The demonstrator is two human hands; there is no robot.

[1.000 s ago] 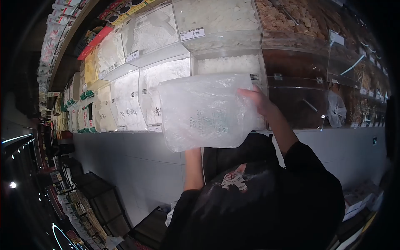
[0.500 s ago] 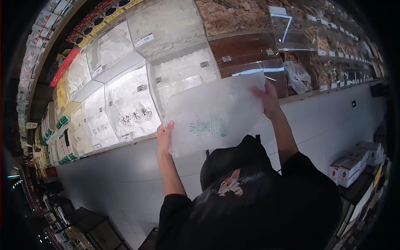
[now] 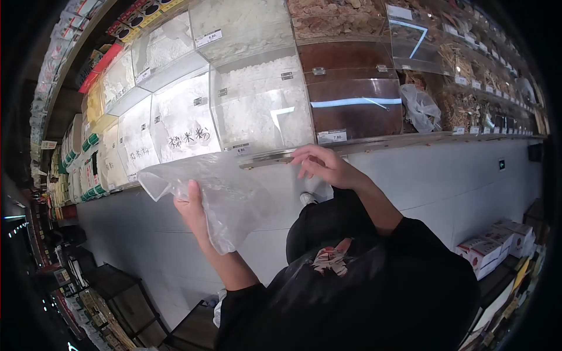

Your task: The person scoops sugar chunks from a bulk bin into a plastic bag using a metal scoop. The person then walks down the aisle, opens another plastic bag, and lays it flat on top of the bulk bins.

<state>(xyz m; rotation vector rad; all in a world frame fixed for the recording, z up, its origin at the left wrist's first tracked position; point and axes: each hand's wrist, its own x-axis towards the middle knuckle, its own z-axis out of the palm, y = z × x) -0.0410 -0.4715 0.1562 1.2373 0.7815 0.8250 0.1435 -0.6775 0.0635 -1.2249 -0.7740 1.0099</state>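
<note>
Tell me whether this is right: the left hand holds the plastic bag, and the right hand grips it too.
Wrong on the right hand: the head view shows it apart from the plastic bag, which the left hand does hold.

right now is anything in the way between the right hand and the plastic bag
Nothing visible is: only an open gap shows between the right hand and the plastic bag, which the left hand holds.
</note>
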